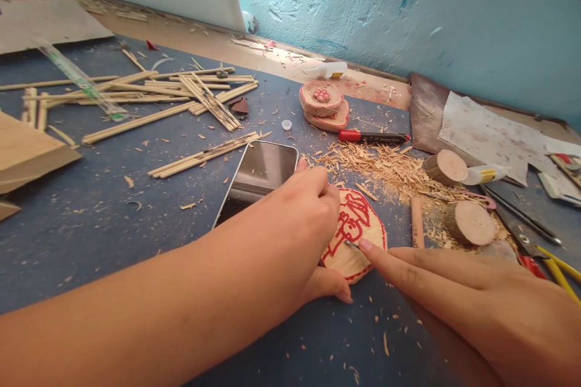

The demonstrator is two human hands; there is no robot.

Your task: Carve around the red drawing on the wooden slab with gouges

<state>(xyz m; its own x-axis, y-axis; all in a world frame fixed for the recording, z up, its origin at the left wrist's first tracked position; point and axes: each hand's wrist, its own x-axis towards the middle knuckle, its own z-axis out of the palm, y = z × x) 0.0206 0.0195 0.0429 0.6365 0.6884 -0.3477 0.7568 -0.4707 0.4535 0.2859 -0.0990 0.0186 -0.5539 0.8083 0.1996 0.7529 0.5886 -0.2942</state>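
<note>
A pale round wood slice point(370, 221) with a red drawing and red rim lies on the blue tabletop. My left hand point(313, 217) grips its left side, thumb at the near edge and fingers curled over the far side, hiding part of it. From the right, my right hand point(472, 302) reaches over the slice, closed around a carving tool whose thin metal tip point(350, 244) touches the drawn face. The tool's handle is hidden in the palm. Just beyond my left wrist is a smartphone point(263, 163), partly covered by the arm.
Wood shavings point(385, 166) spread behind the slice. Stacked wood slices point(323, 103), a red marker point(374, 136), short log pieces point(469, 222) and yellow-handled pliers point(554, 266) lie around. Several sticks point(149, 94) cover the left; a blue wall point(408, 18) bounds the back.
</note>
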